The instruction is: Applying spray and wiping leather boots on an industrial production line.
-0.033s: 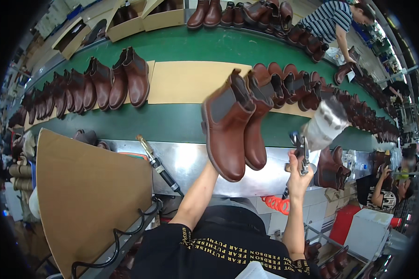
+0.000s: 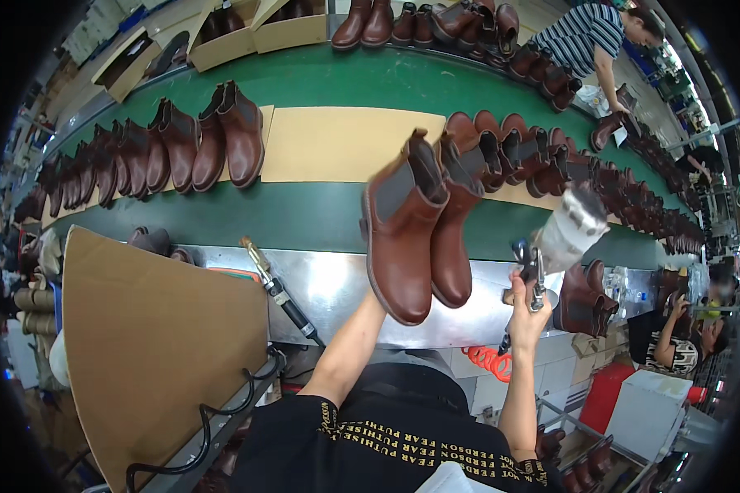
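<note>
A pair of brown leather Chelsea boots (image 2: 403, 246), toes toward me, is held up over the metal bench edge. My left forearm (image 2: 355, 337) reaches up behind the boots and bears them; they hide the hand and its fingers. To the right, my right hand (image 2: 528, 316) is wrapped round the handle of a spray gun (image 2: 536, 275). A whitish, stained cup (image 2: 571, 230) sits on top of the gun, tilted away to the right. Between gun and boots there is a gap. A red coiled hose (image 2: 489, 361) hangs below my right hand.
Brown boots (image 2: 242, 140) line the green belt (image 2: 304, 209) on both sides of a tan cardboard sheet (image 2: 329, 144). A black hand tool (image 2: 284, 296) lies on the metal bench (image 2: 329, 271). A large cardboard panel (image 2: 164, 353) stands left. One co-worker (image 2: 580, 41) handles shoes far right.
The pair of boots has turned a little and its near toe sits slightly lower. The spray gun's cup has shifted slightly left and down.
</note>
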A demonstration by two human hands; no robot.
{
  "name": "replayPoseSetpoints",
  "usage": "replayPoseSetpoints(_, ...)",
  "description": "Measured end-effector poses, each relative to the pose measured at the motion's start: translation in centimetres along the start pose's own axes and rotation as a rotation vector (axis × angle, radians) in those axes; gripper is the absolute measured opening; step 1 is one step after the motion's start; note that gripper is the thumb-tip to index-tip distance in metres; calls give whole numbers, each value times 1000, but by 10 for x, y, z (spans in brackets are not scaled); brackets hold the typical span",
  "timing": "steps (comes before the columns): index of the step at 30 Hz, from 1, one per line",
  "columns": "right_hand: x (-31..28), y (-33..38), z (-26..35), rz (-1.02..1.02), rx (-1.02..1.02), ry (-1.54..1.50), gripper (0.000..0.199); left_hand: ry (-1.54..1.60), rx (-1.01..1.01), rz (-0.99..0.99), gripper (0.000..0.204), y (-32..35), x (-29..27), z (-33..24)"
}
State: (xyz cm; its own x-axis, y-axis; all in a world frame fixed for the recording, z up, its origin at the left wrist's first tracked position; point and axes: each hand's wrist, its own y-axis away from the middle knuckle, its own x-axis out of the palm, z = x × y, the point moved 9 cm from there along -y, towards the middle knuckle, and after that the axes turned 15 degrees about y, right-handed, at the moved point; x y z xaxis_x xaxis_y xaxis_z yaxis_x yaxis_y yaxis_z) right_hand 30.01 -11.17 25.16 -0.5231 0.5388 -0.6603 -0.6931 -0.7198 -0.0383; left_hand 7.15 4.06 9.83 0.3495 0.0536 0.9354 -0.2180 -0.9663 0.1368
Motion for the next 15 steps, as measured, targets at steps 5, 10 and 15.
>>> replayPoseSetpoints(5,34,-2,-124,110,124,81,25,105,-298,-77,49,35,-48,43)
replayPoseSetpoints(10,87,16,-212,297,130,110,29,363,-602,-152,50,44,-95,49)
replayPoseSetpoints(15,95,19,-211,345,231,2,20,560,-382,-157,52,26,-76,-15)
